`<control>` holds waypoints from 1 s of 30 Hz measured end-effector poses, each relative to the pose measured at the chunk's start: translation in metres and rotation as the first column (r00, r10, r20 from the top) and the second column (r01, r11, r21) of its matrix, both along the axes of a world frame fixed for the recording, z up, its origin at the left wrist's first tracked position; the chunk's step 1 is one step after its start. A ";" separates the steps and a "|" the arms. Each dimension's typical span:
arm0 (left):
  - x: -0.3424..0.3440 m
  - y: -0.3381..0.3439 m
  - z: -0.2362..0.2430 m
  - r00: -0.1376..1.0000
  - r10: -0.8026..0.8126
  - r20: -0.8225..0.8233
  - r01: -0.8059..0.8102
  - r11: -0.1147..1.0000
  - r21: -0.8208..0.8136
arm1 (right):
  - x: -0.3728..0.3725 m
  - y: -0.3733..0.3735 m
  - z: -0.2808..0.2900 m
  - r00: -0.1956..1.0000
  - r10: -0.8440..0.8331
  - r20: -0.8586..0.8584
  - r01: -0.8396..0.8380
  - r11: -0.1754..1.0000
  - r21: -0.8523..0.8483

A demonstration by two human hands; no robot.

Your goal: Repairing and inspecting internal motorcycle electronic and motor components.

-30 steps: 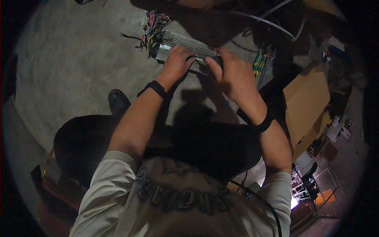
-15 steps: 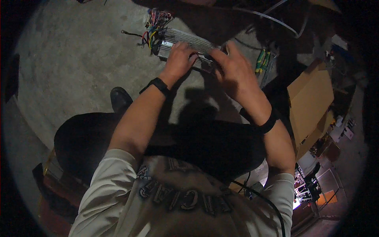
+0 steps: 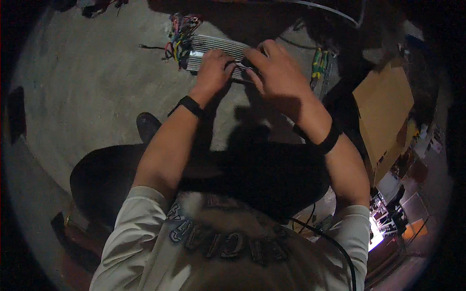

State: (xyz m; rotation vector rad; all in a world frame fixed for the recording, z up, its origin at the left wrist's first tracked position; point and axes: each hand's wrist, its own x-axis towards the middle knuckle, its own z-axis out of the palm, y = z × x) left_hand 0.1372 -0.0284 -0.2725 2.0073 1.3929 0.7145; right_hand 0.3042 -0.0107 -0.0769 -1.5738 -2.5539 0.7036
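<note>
Fingers (image 3: pixel 216 54) of the left hand (image 3: pixel 209 73) are curled down against a silver, finned, rectangular metal box (image 3: pixel 221 43), which lies on the grey concrete floor (image 3: pixel 92 87) ahead of the crossed legs. It cannot be told whether its edge is truly gripped or only pressed. By the right hand (image 3: pixel 284 75), the box's other end is covered; the thumb and forefinger are bent toward a small dark item (image 3: pixel 246 63) between the hands, but whether it is pinched cannot be told either.

Should the box be pressed harder at its right end than at its left, it could be skewed or tipped, since no clamp is seen. If it were pulled rightward, the loose bundle of red, yellow, green and black wires (image 3: pixel 180 33) at its left end could be dragged or snagged. With the fingertips so close together, a slip of the right hand could be taken by the left.

Much of the box's right half is hidden by the knuckles, and the dark item's kind cannot be made out. The hand tool with green and yellow grips (image 3: pixel 317 63), beyond the right hand, is partly lost in shadow.
</note>
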 end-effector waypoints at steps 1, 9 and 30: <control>-0.001 -0.001 0.001 1.000 0.016 -0.006 -0.016 1.000 -0.016 | -0.001 -0.002 -0.001 0.996 -0.089 0.009 0.090 0.994 -0.067; 0.005 -0.004 0.017 0.994 0.013 -0.106 -0.016 0.999 -0.027 | 0.012 -0.005 -0.001 0.987 0.125 -0.096 -0.110 0.982 0.154; 0.004 0.018 0.040 0.348 0.698 0.626 0.229 0.584 -0.779 | 0.122 -0.025 0.037 0.803 -0.515 -0.298 0.524 0.850 -0.057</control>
